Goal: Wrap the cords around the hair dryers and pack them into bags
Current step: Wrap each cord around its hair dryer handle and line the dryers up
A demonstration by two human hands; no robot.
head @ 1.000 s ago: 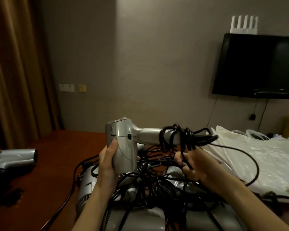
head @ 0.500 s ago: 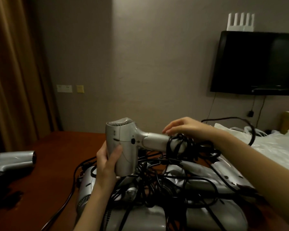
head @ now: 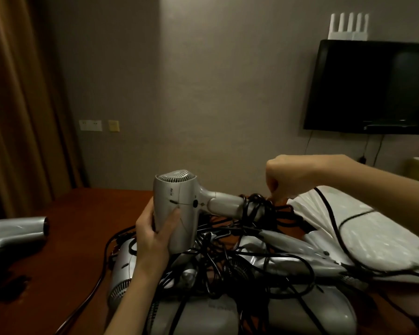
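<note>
Above the tangled pile [head: 228, 274], the left hand [head: 153, 240] grips the dryer [head: 177, 211]; the right hand [head: 288, 177] pinches cord [head: 257, 209]; slack coils could slip off the handle.

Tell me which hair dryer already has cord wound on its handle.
The held hair dryer, gripped by the left hand: black cord coils around its handle. The others lie on the table.
</note>
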